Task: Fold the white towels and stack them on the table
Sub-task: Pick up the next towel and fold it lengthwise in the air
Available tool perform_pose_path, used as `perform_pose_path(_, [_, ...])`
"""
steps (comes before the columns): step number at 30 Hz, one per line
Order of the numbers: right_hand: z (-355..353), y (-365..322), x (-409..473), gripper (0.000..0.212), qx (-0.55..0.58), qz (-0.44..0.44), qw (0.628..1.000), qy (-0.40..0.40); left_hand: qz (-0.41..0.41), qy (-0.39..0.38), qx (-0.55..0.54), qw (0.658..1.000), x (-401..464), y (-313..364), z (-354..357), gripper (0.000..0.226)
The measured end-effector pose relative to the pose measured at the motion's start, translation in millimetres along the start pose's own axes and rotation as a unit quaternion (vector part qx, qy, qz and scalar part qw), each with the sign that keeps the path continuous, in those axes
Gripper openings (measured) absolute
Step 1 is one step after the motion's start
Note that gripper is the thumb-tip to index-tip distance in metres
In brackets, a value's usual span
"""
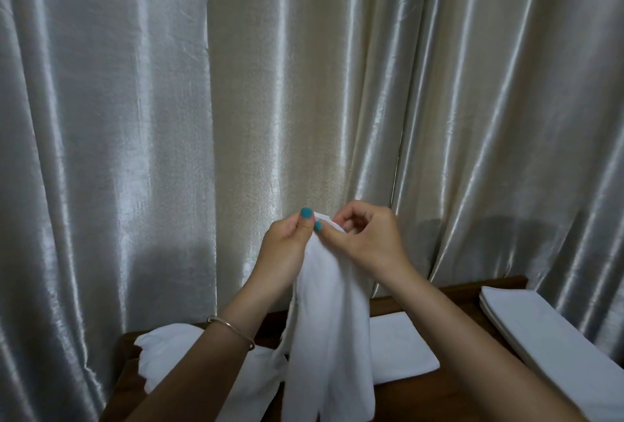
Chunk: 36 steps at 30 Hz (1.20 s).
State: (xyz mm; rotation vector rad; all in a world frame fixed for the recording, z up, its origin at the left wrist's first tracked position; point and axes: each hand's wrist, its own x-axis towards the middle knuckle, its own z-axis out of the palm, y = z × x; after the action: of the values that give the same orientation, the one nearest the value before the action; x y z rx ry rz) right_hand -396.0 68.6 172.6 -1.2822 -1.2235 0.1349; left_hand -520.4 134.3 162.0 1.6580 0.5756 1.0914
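Slippage is the main worry: both hands pinch only the very top hem of the hanging towel (pixel 324 320), so if either pinch loosens while the edges are being matched, a corner could drop and the cloth would sag into a crooked fold. The left hand (pixel 287 246) has thumb and forefinger closed on the hem, its other fingers hidden; the right hand (pixel 368 239) has fingers curled, nipping the same edge just beside it, the two hands almost touching. That towel hangs in the air at the centre of the view, its long axis running from 12 o'clock down to 6 o'clock, the gripped edge pointing up and the loose end trailing off the bottom of the frame, over the wooden table (pixel 456 384). A second risk, I judge, is the dangling tail brushing the folded towel (pixel 401 347) lying flat behind it at about 4 o'clock, or the loose pile of towels (pixel 162 357) at 8 o'clock, and dragging them askew. A neat stack (pixel 540 330) sits well apart at 3 o'clock, before the satin curtain (pixel 304 84).
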Motion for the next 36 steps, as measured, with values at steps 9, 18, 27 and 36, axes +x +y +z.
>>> perform_pose_path(9, [-30, 24, -12, 0.031, -0.227, 0.162, 0.861, -0.425, 0.091, 0.165, 0.095, 0.978, 36, 10, -41, 0.042])
perform_pose_path(18, [-58, 48, -6, 0.044, -0.442, 0.022, 0.845, -0.301, 0.109, 0.224, 0.18, 0.952, 65, 9, -104, 0.04])
perform_pose_path(27, [-91, 51, 27, 0.026, -0.411, -0.144, 0.887, -0.155, 0.04, 0.292, 0.147, 0.944, 61, -19, -128, 0.045])
perform_pose_path(36, [-104, 36, 52, 0.019, -0.237, 0.038, 0.966, -0.094, 0.052, 0.28, 0.145, 0.947, 60, -21, -121, 0.043])
